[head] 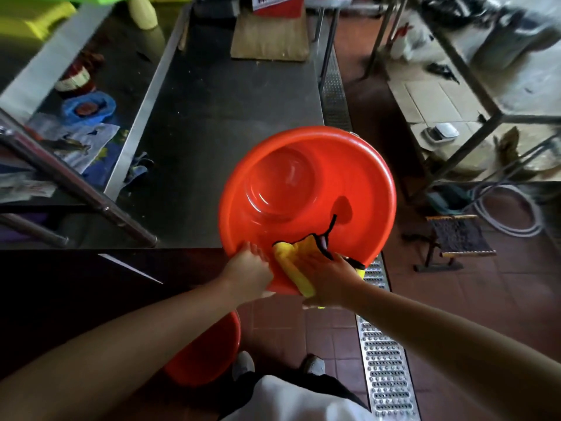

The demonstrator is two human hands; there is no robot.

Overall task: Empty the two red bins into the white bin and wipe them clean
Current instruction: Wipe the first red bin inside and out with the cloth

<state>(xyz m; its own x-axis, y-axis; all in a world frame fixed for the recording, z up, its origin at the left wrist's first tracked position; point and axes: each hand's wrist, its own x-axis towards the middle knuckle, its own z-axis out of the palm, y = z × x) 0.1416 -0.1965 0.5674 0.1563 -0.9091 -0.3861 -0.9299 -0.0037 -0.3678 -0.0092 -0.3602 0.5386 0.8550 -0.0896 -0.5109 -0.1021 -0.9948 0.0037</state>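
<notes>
Red bin (306, 189) sat mid-frame, tilted w/ its open side toward the camera, far rim over the steel table (212, 117) and near rim held off the table's front edge. Inside looked wet & shiny, no contents seen. Left hand (247, 270) gripped the near rim at lower centre, fingers curled over the lip into the bin, thumb side underneath. Right hand (328, 276) was just beside it on the same rim, fingers fairly flat, pressing a yellow cloth (293, 262) w/ black edging against the inner wall; a black strip of the cloth trailed up the wall. Cloth folded over the rim, part of it hanging outside below the hand.

Second red bin (206, 354) stood on the tiled floor at bottom centre-left, partly hidden behind the left forearm, near the person's shoes (244, 364). White bin not in view.

Metal drain grate (382, 360) ran down the floor at lower right. Cardboard sheet (270, 38) lay on the table at top centre. Blue bag (91, 107) & papers sat on a lower shelf at left. Small stool (458, 238) stood at right.
</notes>
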